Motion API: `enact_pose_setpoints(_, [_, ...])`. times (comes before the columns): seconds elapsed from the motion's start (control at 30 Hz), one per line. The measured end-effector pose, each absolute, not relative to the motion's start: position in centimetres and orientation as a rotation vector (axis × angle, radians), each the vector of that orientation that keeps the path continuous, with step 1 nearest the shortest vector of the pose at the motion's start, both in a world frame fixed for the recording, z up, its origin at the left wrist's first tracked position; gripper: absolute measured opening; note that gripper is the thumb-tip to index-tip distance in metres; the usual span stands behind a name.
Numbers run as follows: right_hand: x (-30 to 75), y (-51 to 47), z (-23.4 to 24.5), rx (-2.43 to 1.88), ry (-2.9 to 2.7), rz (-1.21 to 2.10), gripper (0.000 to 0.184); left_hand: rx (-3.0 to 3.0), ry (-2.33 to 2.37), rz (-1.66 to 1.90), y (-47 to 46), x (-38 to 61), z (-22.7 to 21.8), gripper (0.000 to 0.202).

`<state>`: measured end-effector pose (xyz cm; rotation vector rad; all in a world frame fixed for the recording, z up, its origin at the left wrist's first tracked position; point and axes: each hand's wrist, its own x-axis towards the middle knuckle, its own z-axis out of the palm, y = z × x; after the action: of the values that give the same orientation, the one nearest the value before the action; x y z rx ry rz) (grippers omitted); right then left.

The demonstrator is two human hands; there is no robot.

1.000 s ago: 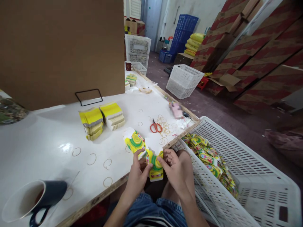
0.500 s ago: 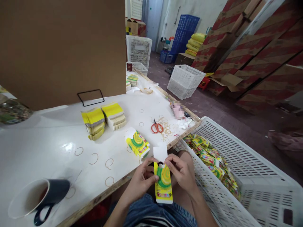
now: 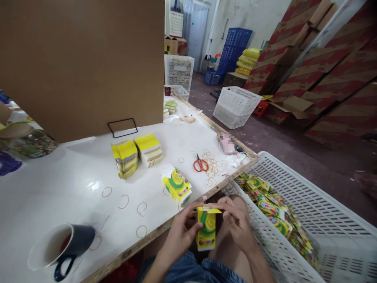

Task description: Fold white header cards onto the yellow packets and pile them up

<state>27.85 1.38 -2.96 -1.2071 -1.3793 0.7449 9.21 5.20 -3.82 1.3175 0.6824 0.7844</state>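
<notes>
Above my lap, my left hand [image 3: 188, 226] is closed round the side of a small yellow carton [image 3: 206, 234] with a green and yellow swirl print. My right hand [image 3: 234, 220] is at the carton's top, its fingers bent over the folded flap [image 3: 210, 210] and pressing on it. The carton stands nearly upright; its inside is hidden. On the white table in front lies a little pile of similar flat cartons [image 3: 176, 184]. Farther back sit two stacks of yellow-topped folded cartons, a left stack [image 3: 125, 157] and a right stack [image 3: 149, 149].
Red-handled scissors [image 3: 200, 164] lie by scattered rubber bands [image 3: 212, 167]. A dark mug [image 3: 78, 241] stands at the near left. A white crate [image 3: 294, 188] with many filled packets [image 3: 273, 208] is at my right. A large brown board [image 3: 88, 67] rises behind the table.
The carton's white top flap, raised before, is now folded down over the opening. My right hand has moved over the top. The view has shifted slightly left.
</notes>
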Motion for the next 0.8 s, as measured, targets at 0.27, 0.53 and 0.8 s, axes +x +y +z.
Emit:
enact_pose_setpoints(0.27, [27.1, 1.1, -2.7, -1.402, -1.32, 1.012, 0.03, 1.385, 0.711, 0.774, 4.8, 9.5, -3.3, 0.046])
enact_pose_setpoints(0.53, [26.9, 1.2, -2.8, -1.42, -1.356, 0.84, 0.03, 1.137, 0.632, 0.767, 5.3, 9.6, -1.6, 0.048])
enact_pose_setpoints(0.8, [26.7, 1.3, -3.1, -1.229, -1.112, 0.879, 0.02, 1.142, 0.671, 0.804, 5.1, 10.6, -1.9, 0.041])
